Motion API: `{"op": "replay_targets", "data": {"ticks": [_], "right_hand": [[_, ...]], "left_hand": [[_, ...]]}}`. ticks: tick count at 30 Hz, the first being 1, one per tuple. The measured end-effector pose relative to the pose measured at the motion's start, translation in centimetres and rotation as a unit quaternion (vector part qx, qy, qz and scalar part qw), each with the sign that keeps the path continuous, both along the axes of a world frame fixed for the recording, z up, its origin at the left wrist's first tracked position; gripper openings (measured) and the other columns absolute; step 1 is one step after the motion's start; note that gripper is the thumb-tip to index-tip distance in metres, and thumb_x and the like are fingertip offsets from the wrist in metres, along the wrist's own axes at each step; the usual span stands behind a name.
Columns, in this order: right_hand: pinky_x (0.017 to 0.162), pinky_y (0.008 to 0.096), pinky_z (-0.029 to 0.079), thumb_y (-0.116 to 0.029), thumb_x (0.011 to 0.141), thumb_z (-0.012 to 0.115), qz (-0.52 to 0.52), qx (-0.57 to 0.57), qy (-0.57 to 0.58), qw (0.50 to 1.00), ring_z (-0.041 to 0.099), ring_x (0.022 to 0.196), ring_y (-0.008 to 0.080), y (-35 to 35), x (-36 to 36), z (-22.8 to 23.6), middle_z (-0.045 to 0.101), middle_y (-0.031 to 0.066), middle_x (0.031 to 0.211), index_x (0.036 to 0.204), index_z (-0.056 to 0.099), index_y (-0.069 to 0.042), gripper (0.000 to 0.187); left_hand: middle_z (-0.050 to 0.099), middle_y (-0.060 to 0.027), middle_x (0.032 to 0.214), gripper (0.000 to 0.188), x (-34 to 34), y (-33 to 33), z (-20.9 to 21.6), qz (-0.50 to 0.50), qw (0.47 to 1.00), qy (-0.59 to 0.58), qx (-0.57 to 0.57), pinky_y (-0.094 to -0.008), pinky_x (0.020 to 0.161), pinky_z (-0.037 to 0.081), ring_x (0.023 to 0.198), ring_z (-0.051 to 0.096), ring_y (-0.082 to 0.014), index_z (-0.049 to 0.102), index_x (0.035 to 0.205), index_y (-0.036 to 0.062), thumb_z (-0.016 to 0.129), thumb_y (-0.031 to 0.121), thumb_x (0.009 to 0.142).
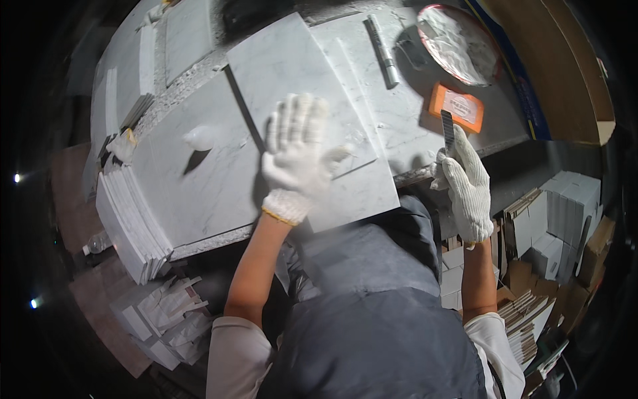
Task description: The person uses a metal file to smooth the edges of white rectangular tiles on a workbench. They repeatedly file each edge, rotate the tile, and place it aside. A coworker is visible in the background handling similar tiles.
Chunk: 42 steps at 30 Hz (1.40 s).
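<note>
My left hand, in a white knit glove with a yellow cuff edge, lies flat with fingers stretched on a pale grey-veined marble tile. That tile sits at an angle over other marble slabs and juts past the bench's near edge. My right hand, gloved the same way, is closed around a narrow grey scraper blade pointing up, with a crumpled white cloth-like bit at the fingers. Just beyond the blade lies an orange block-shaped pad with a pale label.
A silver marker pen and a red-rimmed bowl of white paste lie farther back. On the left are a white lump and stacked tiles. A cardboard box borders the right; white cartons stand below.
</note>
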State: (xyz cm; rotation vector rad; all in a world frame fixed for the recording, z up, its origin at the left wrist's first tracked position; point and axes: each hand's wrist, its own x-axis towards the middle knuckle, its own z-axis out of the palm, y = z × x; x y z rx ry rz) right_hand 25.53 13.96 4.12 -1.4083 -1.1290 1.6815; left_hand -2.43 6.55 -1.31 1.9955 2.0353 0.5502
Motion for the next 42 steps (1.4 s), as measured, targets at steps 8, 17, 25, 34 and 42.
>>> {"op": "replay_targets", "data": {"ticks": [8, 17, 25, 34, 42], "right_hand": [[0.074, 0.0279, 0.055, -0.015, 0.100, 0.062, 0.008, -0.017, 0.049, 0.999, 0.064, 0.086, 0.0139, -0.1, 1.1, -0.6, 0.065, 0.0080, 0.101, 0.126, 0.060, 0.005, 0.033], [0.069, 0.0254, 0.051, -0.023, 0.100, 0.067, 0.030, 0.021, 0.028, 0.999, 0.060, 0.081, 0.0115, 0.6, 2.0, -1.8, 0.063, 0.0045, 0.093, 0.127, 0.062, 0.005, 0.039], [0.072, 0.0230, 0.051, -0.019, 0.102, 0.061, 0.049, 0.026, -0.028, 0.998, 0.060, 0.081, 0.0093, 2.5, 0.6, -0.3, 0.063, 0.0023, 0.100, 0.142, 0.055, 0.003, 0.046], [0.074, 0.0223, 0.055, -0.008, 0.098, 0.066, 0.258, 0.146, -0.084, 0.951, 0.065, 0.082, 0.0065, 4.9, -4.7, -1.6, 0.071, 0.0004, 0.104, 0.141, 0.062, -0.010, 0.043], [0.077, 0.0288, 0.056, -0.009, 0.096, 0.068, 0.330, 0.292, -0.176, 0.880, 0.070, 0.085, 0.0142, 6.0, -7.7, -2.3, 0.075, 0.0065, 0.102, 0.129, 0.071, -0.013, 0.033]], "left_hand": [[0.034, -0.0173, 0.164, 0.084, 2.5, 0.8, 5.4, -0.149, 0.883, 0.377, -0.235, -0.0428, 0.128, 0.011, 0.155, 0.023, -0.0279, 0.034, 0.158, 0.0046, 0.026, 0.067, 0.102], [0.059, -0.0190, 0.141, 0.068, -0.2, 2.2, 2.3, -0.113, 0.941, 0.286, -0.144, -0.0535, 0.110, 0.039, 0.136, 0.049, -0.0385, 0.052, 0.145, 0.0091, 0.054, 0.056, 0.096], [0.040, -0.0220, 0.156, 0.083, -3.3, 5.3, 3.7, -0.057, 0.975, 0.200, 0.074, -0.0475, 0.125, 0.021, 0.150, 0.031, -0.0293, 0.049, 0.144, 0.0032, 0.038, 0.071, 0.097], [0.065, -0.0121, 0.131, 0.058, 9.2, -3.6, 4.6, -0.387, 0.911, -0.127, -0.061, -0.0499, 0.111, 0.044, 0.124, 0.060, -0.0320, 0.068, 0.122, 0.0107, 0.064, 0.058, 0.087], [0.068, -0.0064, 0.119, 0.026, 3.3, -5.6, 3.1, 0.012, 0.980, 0.011, 0.199, -0.0447, 0.111, 0.046, 0.118, 0.062, -0.0278, 0.074, 0.109, 0.0112, 0.075, 0.015, 0.083]]}}
